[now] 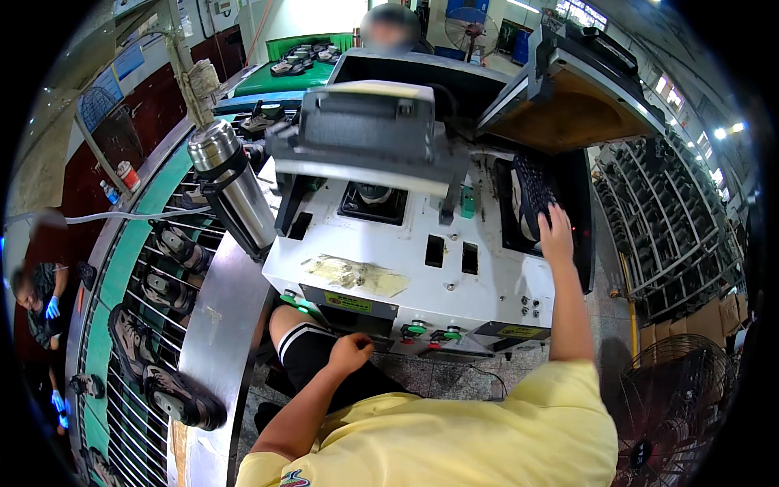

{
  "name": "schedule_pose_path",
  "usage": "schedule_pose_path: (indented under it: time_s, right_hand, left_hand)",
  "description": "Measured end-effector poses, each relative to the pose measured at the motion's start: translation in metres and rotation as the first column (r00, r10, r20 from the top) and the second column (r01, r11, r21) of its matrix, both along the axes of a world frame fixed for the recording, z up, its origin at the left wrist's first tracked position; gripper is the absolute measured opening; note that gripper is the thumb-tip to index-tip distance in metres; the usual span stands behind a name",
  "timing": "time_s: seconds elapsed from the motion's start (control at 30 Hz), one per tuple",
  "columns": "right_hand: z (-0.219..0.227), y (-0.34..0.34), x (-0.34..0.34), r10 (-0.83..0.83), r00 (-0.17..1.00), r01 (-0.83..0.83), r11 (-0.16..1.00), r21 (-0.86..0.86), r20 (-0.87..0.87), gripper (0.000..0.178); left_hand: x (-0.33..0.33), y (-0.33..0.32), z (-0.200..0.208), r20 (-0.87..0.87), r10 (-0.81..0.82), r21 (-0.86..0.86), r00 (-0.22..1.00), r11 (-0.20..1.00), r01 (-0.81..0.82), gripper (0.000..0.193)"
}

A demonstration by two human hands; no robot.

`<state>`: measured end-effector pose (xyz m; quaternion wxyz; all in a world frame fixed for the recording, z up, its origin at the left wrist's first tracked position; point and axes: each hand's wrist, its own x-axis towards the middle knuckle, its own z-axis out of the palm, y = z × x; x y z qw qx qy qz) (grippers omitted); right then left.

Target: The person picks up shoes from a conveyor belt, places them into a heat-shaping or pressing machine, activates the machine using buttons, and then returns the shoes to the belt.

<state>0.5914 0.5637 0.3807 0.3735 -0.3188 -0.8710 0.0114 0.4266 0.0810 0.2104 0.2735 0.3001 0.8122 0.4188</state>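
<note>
A shoe (529,191) with a dark, patterned sole lies tilted on its side in the right bay of a white press machine (373,252). My right hand (556,233) reaches over the bay's near edge, its fingers bent on the near end of that shoe. The hinged lid (572,101) of this bay is raised above it. Over my thigh hangs my left hand (351,353), fingers curled in, with nothing visible in them. On the left bay, a black lid (365,134) is lifted over a dark pad (373,201).
A steel thermos (231,187) stands at the machine's left corner. Along the left runs a roller conveyor (122,390) carrying several shoes (182,394). A rack (669,215) and a floor fan (673,414) stand right. One person (391,31) is behind the machine; another (40,304) is far left.
</note>
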Motion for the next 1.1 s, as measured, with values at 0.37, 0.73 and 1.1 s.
schedule_pose_path:
  time_s: [0.37,0.73,1.1]
  right_hand:
    - [-0.141,-0.116,0.216,-0.884,0.248,-0.713,0.11,-0.692,-0.396,0.038]
    - [-0.095,-0.32,0.025,0.618,0.757,-0.65,0.677,-0.344,-0.214,0.012]
    - [0.045,-0.205,-0.371,-0.108,0.993,0.119,0.917,-0.38,0.05,0.093]
  left_hand:
    - [0.088,0.128,0.019,0.048,-0.474,0.164,0.879,0.872,0.461,0.025]
    - [0.013,-0.003,0.006,0.252,-0.154,0.192,0.955,0.976,0.107,0.024]
    - [0.055,-0.307,0.009,0.37,0.784,0.252,0.498,0.431,-0.866,0.017]
